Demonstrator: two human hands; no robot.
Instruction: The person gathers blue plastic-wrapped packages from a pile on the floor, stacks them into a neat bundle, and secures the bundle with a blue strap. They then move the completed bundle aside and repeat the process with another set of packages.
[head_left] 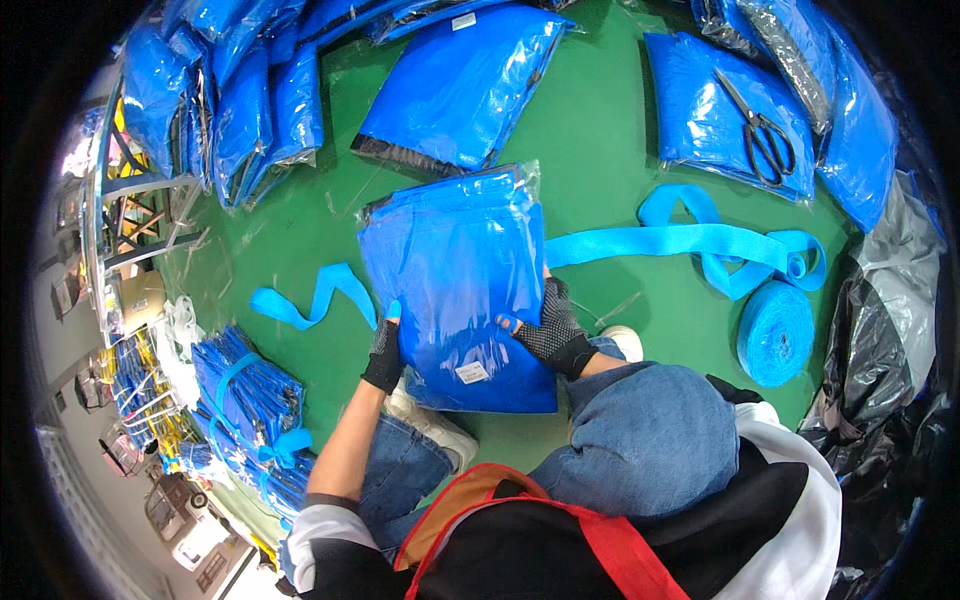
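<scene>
A flat blue package [455, 285] in clear plastic wrap, with a small white label near its lower edge, is in front of me. My left hand [386, 355], in a dark fingerless glove, grips its left edge with the thumb on top. Gripping the right edge is my right hand [556, 330], in a matching dotted glove; some of its fingers are hidden beneath. Light blue webbing strap [650, 240] shows on both sides of the package. Its middle is hidden by the package. To the right, the strap's loose loops lie beside a wound strap roll [776, 333].
Black-handled scissors [762, 135] rest on a wrapped blue package [690, 120] at the far right. Another package [465, 85] lies ahead, with stacked ones [245, 110] at far left. Strapped blue bundles [250, 400] sit left; black plastic sheeting [880, 330] lies right. The floor [300, 240] is green.
</scene>
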